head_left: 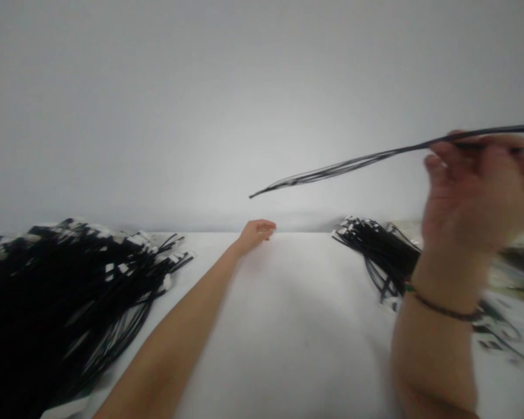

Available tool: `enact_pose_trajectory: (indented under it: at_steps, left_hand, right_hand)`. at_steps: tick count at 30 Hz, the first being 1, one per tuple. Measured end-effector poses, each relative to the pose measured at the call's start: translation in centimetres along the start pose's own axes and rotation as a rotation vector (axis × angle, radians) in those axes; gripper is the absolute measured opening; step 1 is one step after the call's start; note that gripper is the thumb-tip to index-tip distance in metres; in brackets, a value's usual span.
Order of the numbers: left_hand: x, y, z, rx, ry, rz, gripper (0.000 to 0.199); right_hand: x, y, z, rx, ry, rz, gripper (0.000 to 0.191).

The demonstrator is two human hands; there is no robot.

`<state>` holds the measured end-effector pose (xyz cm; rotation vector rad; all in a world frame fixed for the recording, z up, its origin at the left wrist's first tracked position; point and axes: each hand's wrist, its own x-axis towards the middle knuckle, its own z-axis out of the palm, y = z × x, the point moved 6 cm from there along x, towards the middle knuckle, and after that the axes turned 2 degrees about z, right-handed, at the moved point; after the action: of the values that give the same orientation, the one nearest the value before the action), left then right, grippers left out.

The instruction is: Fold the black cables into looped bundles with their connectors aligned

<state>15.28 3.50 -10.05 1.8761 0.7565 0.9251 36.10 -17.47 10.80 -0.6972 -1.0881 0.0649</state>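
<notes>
light: bright, even, flat | shadows: faint, soft on white desk (288,326) | blur: raised right hand (475,192) | edges: wide-angle bowing

Between the big heap of black cable ties (65,285) on my left and the smaller heap (379,256) on my right, a wide lane of white table (288,337) runs to the far edge, where my left hand (255,234) rests. My right hand (475,186) pinches a thin bundle of ties (353,166) in open air above that lane.
</notes>
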Motion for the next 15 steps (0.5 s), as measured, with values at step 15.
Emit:
enact_pose_trajectory:
  at_steps: [15]
  left_hand:
    - [1.0, 1.7, -0.2, -1.052, 0.213, -0.217, 0.041]
  right_hand:
    - [-3.2, 4.3, 6.3, -0.352, -0.791, 0.265, 0.03]
